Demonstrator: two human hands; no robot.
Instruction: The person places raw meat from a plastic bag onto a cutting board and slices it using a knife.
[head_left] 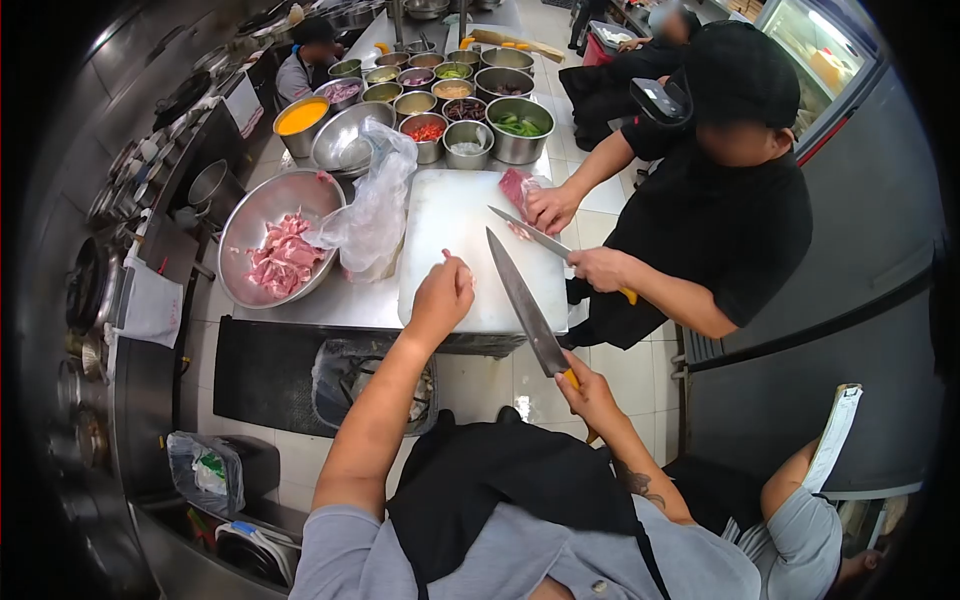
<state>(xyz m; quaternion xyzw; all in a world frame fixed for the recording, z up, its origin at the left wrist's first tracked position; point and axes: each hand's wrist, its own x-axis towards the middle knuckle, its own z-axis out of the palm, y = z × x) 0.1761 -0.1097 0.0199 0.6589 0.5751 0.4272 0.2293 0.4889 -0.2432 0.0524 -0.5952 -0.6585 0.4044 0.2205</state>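
My left hand [441, 292] is closed over the left part of a white cutting board [425, 215], with a small piece of meat [447, 254] showing at its fingertips. In my right hand [588, 388] is the yellow handle of a large knife [525, 305], its blade pointing up across the board. A co-worker in black [740, 200] stands at the board's right side, one hand on a chunk of red meat [516, 188], the other holding a second knife [530, 233]. Left of the board, a steel bowl [235, 245] holds cut meat [285, 255].
A plastic bag [375, 205] lies between bowl and board. Behind are steel pots of ingredients [520, 125] and a pot of orange liquid [301, 118]. Below the table edge stands a lined bin [330, 385]. Another person's arm [795, 485] is at lower right.
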